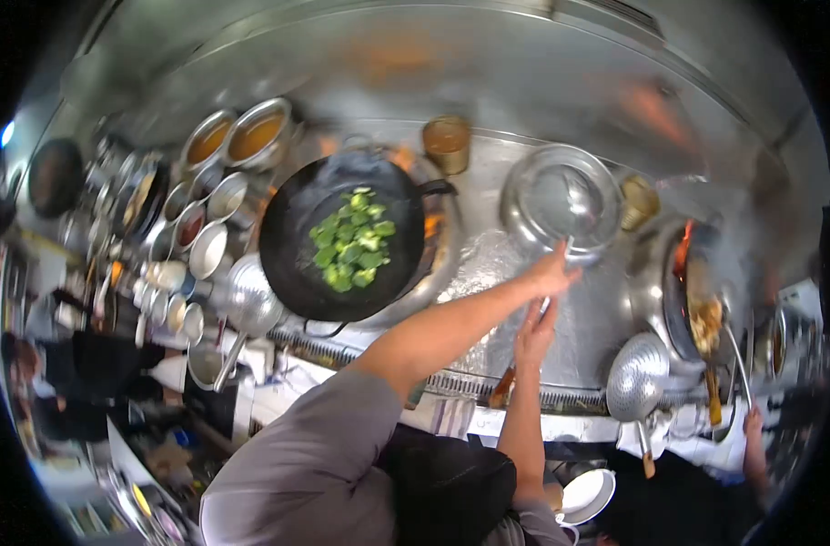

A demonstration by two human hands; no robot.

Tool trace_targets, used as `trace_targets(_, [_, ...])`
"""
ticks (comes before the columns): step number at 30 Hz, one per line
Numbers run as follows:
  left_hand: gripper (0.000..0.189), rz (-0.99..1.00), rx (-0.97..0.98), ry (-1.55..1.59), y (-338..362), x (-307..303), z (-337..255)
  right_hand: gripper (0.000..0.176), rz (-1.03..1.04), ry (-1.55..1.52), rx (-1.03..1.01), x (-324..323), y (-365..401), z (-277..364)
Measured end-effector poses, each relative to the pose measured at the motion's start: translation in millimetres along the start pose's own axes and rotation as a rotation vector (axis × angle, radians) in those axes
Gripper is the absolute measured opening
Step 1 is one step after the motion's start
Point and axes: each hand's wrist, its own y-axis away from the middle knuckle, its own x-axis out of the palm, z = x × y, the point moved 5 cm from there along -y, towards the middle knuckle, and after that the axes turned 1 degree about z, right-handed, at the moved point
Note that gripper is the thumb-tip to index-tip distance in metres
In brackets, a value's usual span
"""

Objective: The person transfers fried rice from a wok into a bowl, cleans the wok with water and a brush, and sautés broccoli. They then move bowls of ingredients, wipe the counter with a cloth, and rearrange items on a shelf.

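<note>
Though motion blurred both arms, the ladle [571, 217] was traceable: metal bowl and shaft dipped in the steel basin [507, 206] at the back of the range, with its darker handle end trailing toward the person's body. Right hand [534, 333] appeared closed round the shaft low down, a hold suited to levering a long tool. Left hand [555, 272] lay further up, at the basin's near rim and touching the shaft; whether it gripped or only steadied could not be told.

Basin: round, polished, holding clear liquid, set between the two burners and so within reach of either.

Left of it, a black wok [288, 238], matt and deep, sat tilted over a flame [431, 224], with chopped greens [351, 241] heaped at its centre. Small round seasoning bowls [207, 247] clustered just beside the wok.

A perforated skimmer [638, 377] rested on the front rail. Another person's hand [752, 424] worked a second wok [706, 314] to the right.
</note>
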Motion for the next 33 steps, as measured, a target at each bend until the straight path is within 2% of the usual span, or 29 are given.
trace_targets(2, [0.072,-0.015,0.085,-0.015,42.6,-13.8,12.8,0.049,-0.037,0.056,-0.156,3.6,18.1,-11.6])
trace_targets(3, [0.066,-0.012,0.114,-0.002,66.9,-17.8,23.2,0.049,0.010,0.048,-0.174,7.2,34.8,-10.5])
trace_targets(5, [0.050,0.014,0.132,0.003,111.0,-35.0,46.2,0.048,0.113,0.047,0.031,11.3,61.3,-14.2])
trace_targets(6, [0.040,0.040,0.112,0.002,137.2,-45.7,57.7,0.048,0.148,0.049,0.011,17.1,74.1,-22.7])
trace_targets(8, [0.026,0.018,0.128,-0.063,192.4,-78.8,70.7,0.048,0.058,0.086,-0.198,28.4,94.3,-39.9])
trace_targets(9, [0.023,-0.011,0.091,-0.079,219.9,-95.0,81.8,0.048,0.089,0.084,-0.221,33.1,101.4,-49.1])
trace_targets(10, [0.020,-0.040,0.055,-0.095,248.0,-111.2,91.5,0.048,0.115,0.149,-0.157,37.6,106.1,-61.0])
trace_targets(11, [0.018,-0.077,-0.053,0.026,278.6,-127.7,101.0,0.049,0.140,0.216,-0.094,41.9,111.7,-72.6])
trace_targets(12, [0.016,-0.115,-0.156,0.147,309.5,-143.3,108.5,0.049,0.168,0.211,-0.119,47.3,113.7,-90.1])
trace_targets(13, [0.015,-0.200,-0.226,0.111,339.5,-158.3,111.4,0.050,0.155,0.293,-0.189,51.1,111.2,-110.0])
trace_targets(14, [0.013,-0.284,-0.295,0.077,368.9,-169.9,114.4,0.052,0.137,0.373,-0.261,57.0,111.0,-115.4])
trace_targets(15, [0.013,-0.319,-0.299,0.080,396.3,-176.7,120.0,0.054,0.202,0.451,-0.081,56.2,117.2,-88.4])
trace_targets(16, [0.013,-0.425,-0.340,0.064,425.8,-184.3,129.2,0.054,0.220,0.450,-0.108,61.5,116.5,-85.5])
trace_targets(18, [0.013,-0.544,-0.379,0.059,479.9,-188.6,138.6,0.053,0.249,0.702,-0.428,65.7,110.0,-69.4])
trace_targets(19, [0.013,-0.584,-0.433,-0.044,504.9,-192.1,141.0,0.052,0.296,0.657,-0.528,71.1,109.1,-58.2])
trace_targets(20, [0.013,-0.619,-0.491,-0.144,528.2,-193.3,142.5,0.052,0.299,0.660,-0.546,72.8,118.2,-35.7])
trace_targets(22, [0.015,-0.681,-0.489,-0.126,569.2,-194.8,131.5,0.056,0.574,0.442,-0.780,91.6,153.7,25.1])
trace_targets(23, [0.018,-0.726,-0.489,-0.115,588.5,-195.3,124.9,0.056,0.577,0.446,-0.794,100.0,169.1,42.6])
trace_targets(24, [0.018,-0.740,-0.486,-0.110,604.8,-195.4,121.4,0.058,0.728,0.374,-0.901,113.9,194.2,60.8])
trace_targets(25, [0.020,-0.768,-0.441,0.041,621.9,-195.2,119.2,0.061,0.880,0.298,-1.003,126.0,224.0,79.7])
trace_targets(26, [0.022,-0.793,-0.393,0.191,638.7,-194.0,116.1,0.067,1.016,0.326,-1.031,137.0,255.1,98.3])
trace_targets(27, [0.022,-0.807,-0.391,0.196,653.3,-194.3,110.2,0.072,1.160,0.339,-1.009,149.5,285.7,104.4])
trace_targets(29, [0.019,-0.862,-0.145,0.189,675.9,-200.1,83.5,0.082,1.383,0.325,-1.133,167.4,355.3,121.4])
trace_targets(30, [0.019,-0.879,-0.146,0.186,689.8,-201.7,72.8,0.082,1.392,0.323,-1.148,173.4,385.3,125.8])
trace_targets(32, [0.019,-0.843,0.082,0.359,714.6,-204.9,41.3,0.087,1.666,0.069,-1.277,175.7,455.6,134.6])
trace_targets(33, [0.018,-0.834,0.098,0.345,729.5,-206.9,28.6,0.087,1.682,0.065,-1.295,179.7,484.1,140.6])
